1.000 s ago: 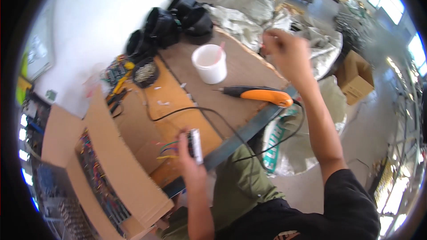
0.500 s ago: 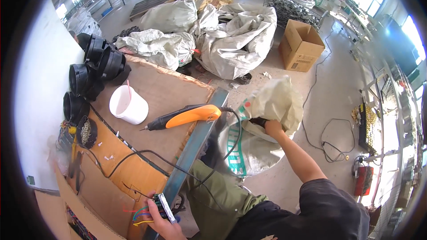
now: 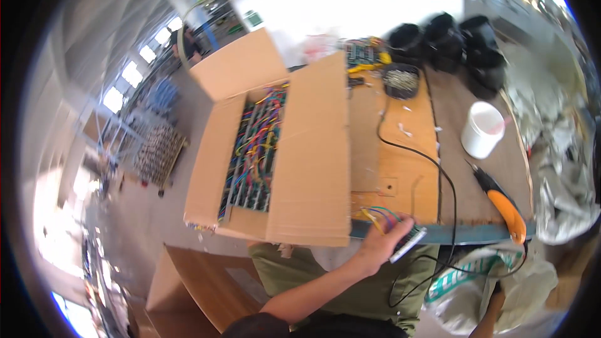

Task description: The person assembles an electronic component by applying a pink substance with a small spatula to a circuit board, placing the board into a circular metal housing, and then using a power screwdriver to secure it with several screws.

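Observation:
My left hand (image 3: 377,249) is closed around a small circuit board (image 3: 409,242) with a silvery metal edge, at the front edge of the table. Yellow, blue and green wires come off the board by my fingers. To the left, an open cardboard box (image 3: 316,163) holds many circuit boards (image 3: 253,150) with coloured wires. At the lower right my right hand (image 3: 496,299) reaches into a white woven sack (image 3: 460,291), its fingers hidden inside. An orange and black electric screwdriver (image 3: 503,208) lies on the table above the sack.
On the table stand a white plastic cup (image 3: 482,130), a black bowl of small screws (image 3: 400,80) and several black round housings (image 3: 444,44). The screwdriver's black cable (image 3: 454,213) loops across the table and over my lap. Another cardboard box (image 3: 206,281) is on the floor at lower left.
The view has swung left, bringing the box of circuit boards into sight. My left hand still holds the board, and my right hand is still in the sack.

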A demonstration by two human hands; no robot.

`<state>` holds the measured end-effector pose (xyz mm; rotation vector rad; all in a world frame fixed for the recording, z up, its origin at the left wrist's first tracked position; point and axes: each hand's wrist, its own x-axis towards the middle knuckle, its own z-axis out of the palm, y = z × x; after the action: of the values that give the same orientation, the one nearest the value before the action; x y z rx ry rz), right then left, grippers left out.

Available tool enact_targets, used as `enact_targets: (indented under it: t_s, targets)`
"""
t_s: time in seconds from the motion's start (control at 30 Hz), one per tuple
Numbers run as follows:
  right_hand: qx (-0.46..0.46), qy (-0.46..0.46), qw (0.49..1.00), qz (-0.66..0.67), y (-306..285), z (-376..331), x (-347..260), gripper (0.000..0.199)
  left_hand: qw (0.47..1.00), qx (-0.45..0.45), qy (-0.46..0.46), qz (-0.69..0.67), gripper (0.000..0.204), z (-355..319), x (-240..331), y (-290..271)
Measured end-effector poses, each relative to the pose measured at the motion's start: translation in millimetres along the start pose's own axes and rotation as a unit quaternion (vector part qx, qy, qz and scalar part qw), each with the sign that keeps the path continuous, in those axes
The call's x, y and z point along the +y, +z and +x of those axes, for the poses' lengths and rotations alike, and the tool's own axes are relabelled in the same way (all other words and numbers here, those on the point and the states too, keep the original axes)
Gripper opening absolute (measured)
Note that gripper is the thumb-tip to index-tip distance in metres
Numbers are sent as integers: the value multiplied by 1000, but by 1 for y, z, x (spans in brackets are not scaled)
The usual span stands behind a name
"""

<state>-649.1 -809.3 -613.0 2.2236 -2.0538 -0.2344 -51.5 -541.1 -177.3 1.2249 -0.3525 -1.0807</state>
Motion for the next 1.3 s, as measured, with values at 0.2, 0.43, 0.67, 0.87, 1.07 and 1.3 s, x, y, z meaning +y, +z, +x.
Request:
enact_targets:
  t_s: [0.2, 0.43, 0.67, 0.87, 1.07, 1.3]
  targets:
    - [99, -66, 991, 62, -119, -43, -9, 28, 993, -106, 56, 9, 22, -7, 25, 20]
    - [298, -191, 866, 352, -486, -138, -102, 18, 995, -57, 78, -29, 22, -5, 59, 16]
    - [251, -553, 743, 280, -601, -155, -324, 16, 913, 106, 306, 249, 22, -10, 93, 37]
    - [195, -615, 677, 355, -577, -151, -395, 29, 870, 130, 306, 365, 26, -9, 104, 12]
    - [133, -461, 718, 505, -631, -119, -366, 78, 862, -38, 275, 424, 61, 6, 118, 6]
    - [42, -637, 633, 438, -713, -93, -396, 68, 785, -155, 400, 447, 76, 25, 128, 22]
